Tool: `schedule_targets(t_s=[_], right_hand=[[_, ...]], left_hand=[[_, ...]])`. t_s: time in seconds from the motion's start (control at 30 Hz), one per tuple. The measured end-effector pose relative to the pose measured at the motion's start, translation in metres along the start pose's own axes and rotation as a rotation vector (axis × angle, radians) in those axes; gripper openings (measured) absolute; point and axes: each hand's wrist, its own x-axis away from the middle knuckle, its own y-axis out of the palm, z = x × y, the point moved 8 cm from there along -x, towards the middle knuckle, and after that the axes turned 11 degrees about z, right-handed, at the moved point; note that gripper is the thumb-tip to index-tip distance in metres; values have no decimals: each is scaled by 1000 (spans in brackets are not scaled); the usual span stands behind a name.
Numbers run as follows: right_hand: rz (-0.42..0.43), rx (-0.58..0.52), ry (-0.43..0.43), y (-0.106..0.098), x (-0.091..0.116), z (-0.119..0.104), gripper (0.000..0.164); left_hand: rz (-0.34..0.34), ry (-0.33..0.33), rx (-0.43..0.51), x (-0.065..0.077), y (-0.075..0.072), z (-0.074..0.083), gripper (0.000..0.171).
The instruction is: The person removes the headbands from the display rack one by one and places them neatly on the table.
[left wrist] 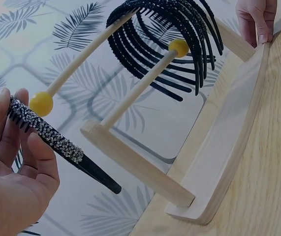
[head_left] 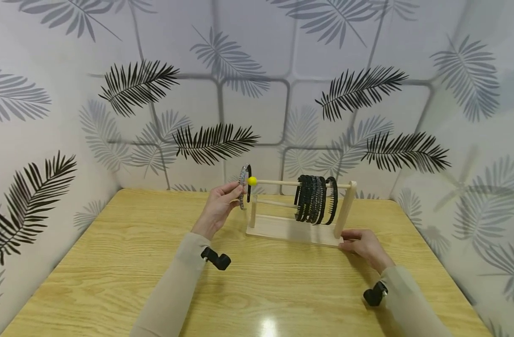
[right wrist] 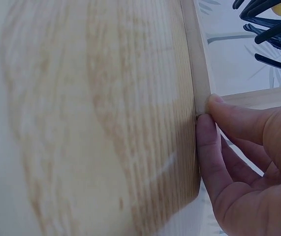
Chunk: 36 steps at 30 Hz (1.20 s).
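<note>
the left hand (head_left: 218,205) is partly closed, its thumb and fingers pinching a sparkly black headband (left wrist: 56,135), held upright just beside the yellow ball (head_left: 252,180) at the tip of the top rod (head_left: 278,183); whether the ball sits inside the headband's curve, i cannot tell. the right hand (head_left: 365,246) is also partly closed, thumb and fingers gripping the near corner of the base (head_left: 290,229) of a wooden stand, close to where its tall post (head_left: 345,210) rises.

between the hands, the top rod runs from that post toward the left hand. a bunch of black headbands (head_left: 316,200), some sparkly, hangs on it, nearer the right hand. below, a lower rod (head_left: 278,203) starts at the short post (head_left: 253,213) near the left hand and ends in a second yellow ball (left wrist: 178,48) by the bunch.

behind each hand come a black wrist camera (head_left: 216,259) and a pale sleeve (head_left: 172,281). under both hands lies a wood-grain table (head_left: 282,285); beyond them, a wall (head_left: 257,112) with grey and black leaves.
</note>
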Motion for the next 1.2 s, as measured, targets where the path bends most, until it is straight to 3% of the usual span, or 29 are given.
schedule_targets(t_s=[0.5,1.03,1.2], right_hand=[[2,13,39,-1,0,3,49],[-3,-8,27,0,3,0,48],[0,-4,17,0,3,-1,47]], left_hand=[[27,9,-49,7,-29,0,20],[40,23,-157,10,-62,3,42],[49,57,-262,9,-78,3,44]])
